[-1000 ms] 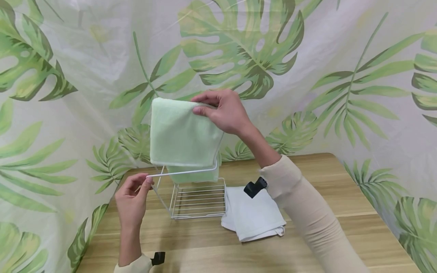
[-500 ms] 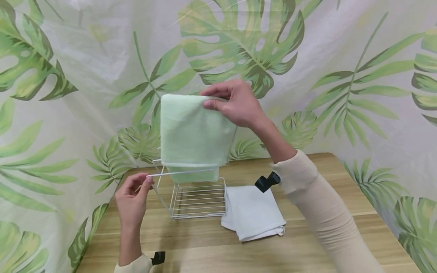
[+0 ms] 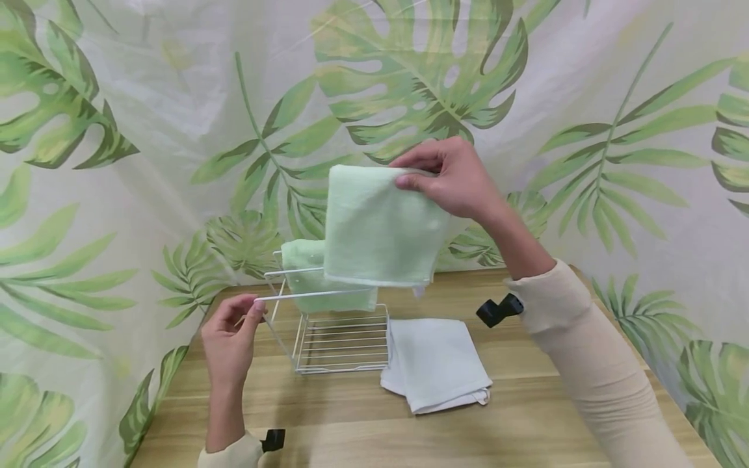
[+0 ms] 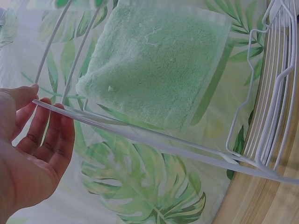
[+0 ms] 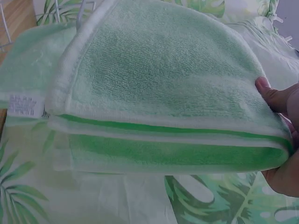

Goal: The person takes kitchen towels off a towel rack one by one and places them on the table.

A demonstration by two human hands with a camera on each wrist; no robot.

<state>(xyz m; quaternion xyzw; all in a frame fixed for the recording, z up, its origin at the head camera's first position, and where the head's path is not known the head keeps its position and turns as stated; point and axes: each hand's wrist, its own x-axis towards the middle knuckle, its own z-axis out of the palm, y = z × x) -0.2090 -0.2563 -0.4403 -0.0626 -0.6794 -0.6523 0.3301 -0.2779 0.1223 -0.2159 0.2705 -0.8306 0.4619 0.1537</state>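
Observation:
My right hand (image 3: 450, 179) pinches the top edge of a folded pale green towel (image 3: 383, 224), which hangs in the air to the right of the upper bars of a white wire rack (image 3: 342, 370). In the right wrist view the folded layers and a white label (image 5: 25, 106) show. With thumb and fingertips, my left hand (image 3: 231, 335) grips the front left corner of the rack's upper frame; the left wrist view shows the fingers round the wire. A second pale green towel (image 3: 307, 279) drapes over a rear bar of the rack, partly hidden by the held one.
A folded white towel (image 3: 441, 364) lies on the wooden table (image 3: 526, 416) against the rack's right side. The rack's lower shelf of parallel wires sits low over the tabletop. Behind the table hangs a leaf-patterned cloth (image 3: 175, 130).
My right hand has moved right with the green towel, away from the rack's upper bars, uncovering more of the draped towel. The left hand keeps its grip on the rack.

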